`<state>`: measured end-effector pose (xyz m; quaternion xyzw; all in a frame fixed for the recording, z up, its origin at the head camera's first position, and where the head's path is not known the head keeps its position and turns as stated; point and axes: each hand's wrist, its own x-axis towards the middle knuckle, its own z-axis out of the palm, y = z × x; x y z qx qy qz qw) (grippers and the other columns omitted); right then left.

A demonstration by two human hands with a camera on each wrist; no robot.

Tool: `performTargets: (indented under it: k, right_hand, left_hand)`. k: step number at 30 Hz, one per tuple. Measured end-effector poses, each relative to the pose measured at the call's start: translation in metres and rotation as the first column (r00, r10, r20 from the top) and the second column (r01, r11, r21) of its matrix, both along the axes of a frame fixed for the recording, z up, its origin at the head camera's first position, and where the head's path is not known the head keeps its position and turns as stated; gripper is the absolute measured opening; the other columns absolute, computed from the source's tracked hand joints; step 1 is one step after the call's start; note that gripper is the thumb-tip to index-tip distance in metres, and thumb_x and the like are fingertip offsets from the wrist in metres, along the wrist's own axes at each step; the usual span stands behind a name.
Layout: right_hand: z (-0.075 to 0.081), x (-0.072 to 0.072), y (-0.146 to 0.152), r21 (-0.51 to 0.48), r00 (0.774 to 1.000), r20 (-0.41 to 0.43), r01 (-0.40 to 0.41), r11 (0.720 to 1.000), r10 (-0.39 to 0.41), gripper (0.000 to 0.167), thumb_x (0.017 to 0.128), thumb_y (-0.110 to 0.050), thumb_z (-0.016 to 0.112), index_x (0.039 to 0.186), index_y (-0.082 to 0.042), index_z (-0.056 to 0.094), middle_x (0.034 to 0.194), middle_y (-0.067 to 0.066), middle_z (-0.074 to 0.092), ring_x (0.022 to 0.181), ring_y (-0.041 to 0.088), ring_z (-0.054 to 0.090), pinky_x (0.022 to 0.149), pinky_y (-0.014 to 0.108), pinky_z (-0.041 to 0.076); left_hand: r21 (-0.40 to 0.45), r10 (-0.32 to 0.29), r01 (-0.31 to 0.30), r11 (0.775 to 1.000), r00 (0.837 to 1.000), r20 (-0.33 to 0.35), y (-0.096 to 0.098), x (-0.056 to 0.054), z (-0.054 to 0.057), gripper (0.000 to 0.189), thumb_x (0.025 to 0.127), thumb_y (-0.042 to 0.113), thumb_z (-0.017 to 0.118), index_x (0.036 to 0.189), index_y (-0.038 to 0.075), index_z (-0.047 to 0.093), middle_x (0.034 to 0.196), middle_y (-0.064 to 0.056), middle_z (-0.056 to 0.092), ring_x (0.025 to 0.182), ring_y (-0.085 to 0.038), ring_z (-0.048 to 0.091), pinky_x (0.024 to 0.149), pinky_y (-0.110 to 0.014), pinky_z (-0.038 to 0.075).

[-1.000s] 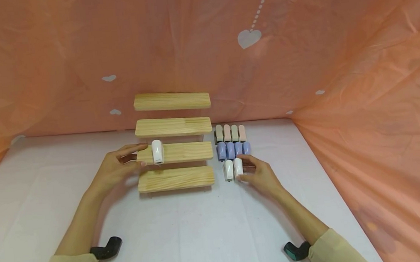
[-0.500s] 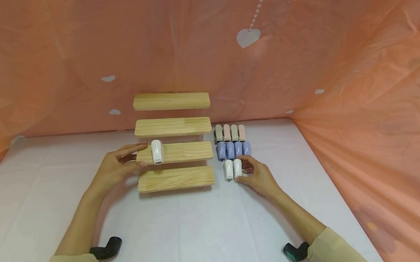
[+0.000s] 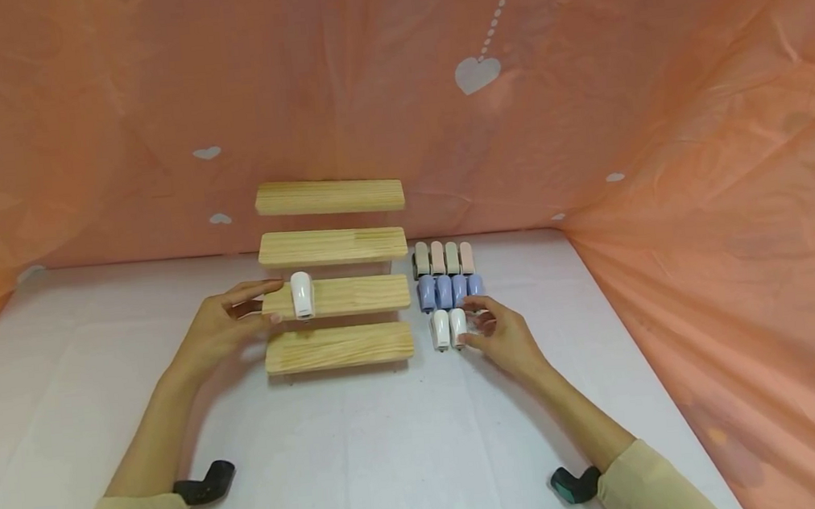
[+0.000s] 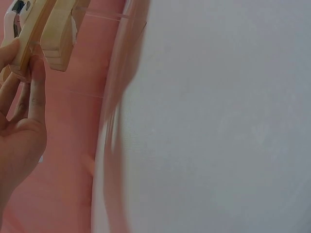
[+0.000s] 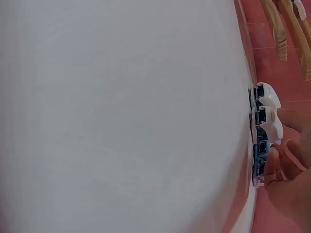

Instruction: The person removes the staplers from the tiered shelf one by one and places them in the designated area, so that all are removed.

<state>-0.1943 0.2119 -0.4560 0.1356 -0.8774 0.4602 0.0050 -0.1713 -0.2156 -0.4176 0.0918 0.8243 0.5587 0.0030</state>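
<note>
In the head view a tiered wooden rack has a white mini stapler (image 3: 302, 295) on its third shelf (image 3: 360, 295). My left hand (image 3: 213, 328) pinches that shelf's left end, thumb on one face and fingers on the other, as the left wrist view shows. My right hand (image 3: 505, 339) is beside the right one of two white mini staplers (image 3: 457, 327) on the table; its thumb touches that stapler, and the other fingers are spread behind it. The second white stapler (image 3: 441, 329) stands just left of it. Behind are purple staplers (image 3: 443, 292).
A row of green and pink staplers (image 3: 451, 258) stands behind the purple ones. The bottom shelf (image 3: 339, 348) and two upper shelves, one of them the top shelf (image 3: 330, 196), bear nothing. An orange curtain (image 3: 290, 79) hangs behind and at the right of the white table (image 3: 367, 452).
The right white stapler has shifted slightly left and straightened, now closer to its neighbour. My right thumb has come onto its side. My left hand keeps its place; the head view has turned slightly.
</note>
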Motion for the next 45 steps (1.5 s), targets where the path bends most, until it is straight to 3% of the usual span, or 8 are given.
performTargets:
  k: [4,11,18,21,26,34,37,45]
  right_hand:
    - [0.005,-0.003,-0.003,-0.036,0.997,-0.08,0.001,0.999,-0.004,0.053,0.077,-0.003,0.084,0.126,-0.004,0.064,0.113,0.011,0.07,0.094,0.025,0.063,0.082,0.037,0.054]
    - [0.017,-0.005,-0.016,-0.175,0.977,-0.198,-0.113,0.978,0.078,0.05,0.078,0.007,0.08,0.125,0.005,0.062,0.116,0.025,0.066,0.096,0.041,0.063,0.082,0.053,0.054]
    - [0.051,0.006,-0.041,-0.247,0.941,-0.285,-0.254,0.935,0.181,0.048,0.077,0.017,0.075,0.122,0.016,0.058,0.114,0.03,0.064,0.093,0.051,0.058,0.077,0.058,0.053]
    - [0.059,0.007,-0.05,-0.238,0.919,-0.34,-0.29,0.927,0.201,0.045,0.076,0.018,0.074,0.119,0.015,0.06,0.11,0.027,0.065,0.091,0.043,0.061,0.074,0.056,0.055]
    - [0.065,0.005,-0.064,-0.21,0.86,-0.445,-0.373,0.904,0.251,0.043,0.074,0.022,0.073,0.115,0.017,0.06,0.105,0.03,0.065,0.086,0.041,0.063,0.07,0.054,0.057]
    - [0.074,0.003,-0.09,-0.2,0.836,-0.443,-0.444,0.873,0.323,0.044,0.077,0.02,0.073,0.118,0.019,0.059,0.108,0.034,0.063,0.09,0.047,0.063,0.075,0.052,0.057]
    - [0.067,-0.003,-0.099,-0.187,0.823,-0.452,-0.466,0.865,0.345,0.045,0.078,0.016,0.075,0.12,0.016,0.06,0.11,0.031,0.064,0.091,0.043,0.065,0.077,0.05,0.058]
    - [0.055,-0.019,-0.119,-0.18,0.831,-0.39,-0.491,0.852,0.396,0.054,0.079,0.003,0.081,0.129,0.004,0.061,0.119,0.019,0.066,0.1,0.028,0.067,0.088,0.032,0.056]
  left_hand:
    - [0.012,0.001,-0.001,1.0,1.0,-0.017,-0.001,0.0,-0.002,0.049,0.09,0.017,0.076,0.135,0.007,0.062,0.136,-0.006,0.055,0.113,-0.013,0.056,0.091,-0.014,0.047]
    - [0.039,-0.003,0.004,0.999,0.999,-0.038,-0.002,0.001,-0.003,0.048,0.089,0.014,0.076,0.134,0.005,0.062,0.133,-0.005,0.058,0.111,-0.008,0.058,0.094,-0.018,0.047]
    - [0.04,-0.016,0.017,0.999,0.999,-0.036,-0.002,-0.001,-0.003,0.049,0.089,0.014,0.077,0.134,0.005,0.062,0.134,-0.005,0.057,0.111,-0.008,0.058,0.091,-0.015,0.048]
    - [0.041,-0.018,0.019,0.999,0.999,-0.028,-0.002,-0.001,-0.002,0.049,0.088,0.014,0.077,0.135,0.005,0.062,0.136,-0.006,0.057,0.111,-0.01,0.058,0.09,-0.015,0.048]
    - [0.028,-0.011,0.011,1.0,1.0,-0.005,-0.002,0.0,-0.001,0.052,0.088,0.018,0.078,0.136,0.009,0.062,0.139,-0.005,0.055,0.113,-0.013,0.056,0.092,-0.015,0.046]
    - [0.04,-0.013,0.014,0.999,1.0,-0.012,-0.003,0.0,0.0,0.05,0.088,0.017,0.078,0.135,0.007,0.062,0.137,-0.005,0.056,0.113,-0.012,0.057,0.091,-0.015,0.047]
    - [0.042,-0.016,0.016,0.999,1.0,-0.011,-0.003,0.001,0.001,0.05,0.088,0.016,0.077,0.135,0.006,0.062,0.136,-0.005,0.057,0.112,-0.01,0.057,0.092,-0.015,0.046]
    - [0.03,-0.002,0.001,1.0,1.0,0.027,-0.001,0.001,0.001,0.051,0.089,0.021,0.077,0.136,0.008,0.061,0.139,-0.006,0.055,0.111,-0.013,0.059,0.088,-0.016,0.05]
